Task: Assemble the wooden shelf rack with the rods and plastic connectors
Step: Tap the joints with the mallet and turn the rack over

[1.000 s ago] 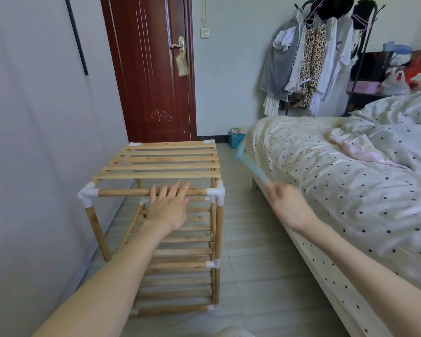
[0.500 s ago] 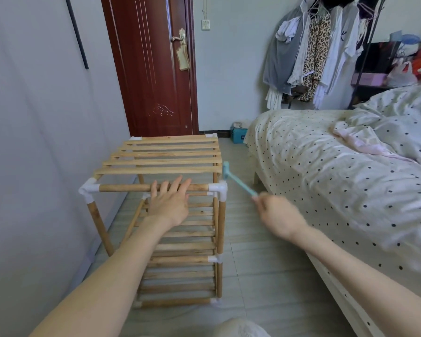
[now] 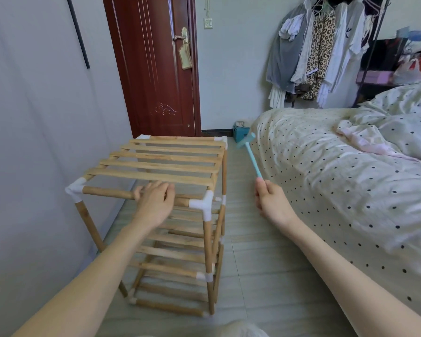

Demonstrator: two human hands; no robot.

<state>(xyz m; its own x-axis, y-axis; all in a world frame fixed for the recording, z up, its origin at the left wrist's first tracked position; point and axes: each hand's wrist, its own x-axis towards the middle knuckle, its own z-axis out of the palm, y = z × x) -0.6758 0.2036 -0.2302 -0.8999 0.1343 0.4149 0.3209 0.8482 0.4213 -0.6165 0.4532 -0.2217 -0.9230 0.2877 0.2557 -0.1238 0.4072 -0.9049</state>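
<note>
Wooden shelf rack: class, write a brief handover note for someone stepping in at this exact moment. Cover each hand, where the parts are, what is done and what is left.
Left hand: fingers curled over the front top round wooden rod, steadying the rack.
Right hand: grip on the small light-blue plastic mallet, raised to the right of the rack, touching nothing.
The slatted wooden shelf rack stands upright on the tiled floor beside the wall, with white plastic corner connectors fitted at the visible joints.
Done: frame and tiers appear assembled.
Left: probably tapping the joints fully home; how well they are seated cannot be judged.
</note>
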